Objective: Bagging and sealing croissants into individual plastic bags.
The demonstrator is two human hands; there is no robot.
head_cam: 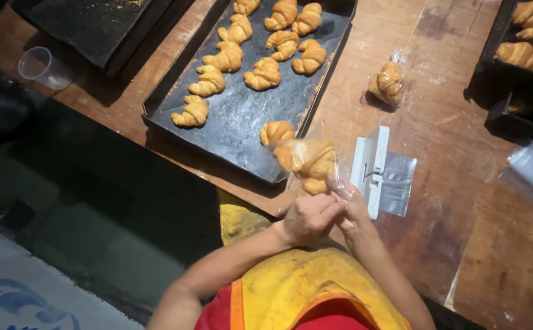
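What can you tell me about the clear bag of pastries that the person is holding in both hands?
The clear bag is thin, glossy, see-through plastic. It holds golden-brown, croissant-shaped pastries; about two or three, though the exact count is hard to tell. It is held in the air above the wooden table, by the near corner of the dark baking tray. Its neck is gathered toward the person, pinched between the left hand and the right hand, which meet there.

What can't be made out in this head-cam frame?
- Head view: right hand fingertips, hidden behind the left hand.
- Croissant count in the held clear bag: blurred by motion and plastic.
- Right-hand tray and its croissants: cut off by the frame edge.
- White sealer: its lower end is hidden by the right hand.
- Dark area beside the table: too dim to read.
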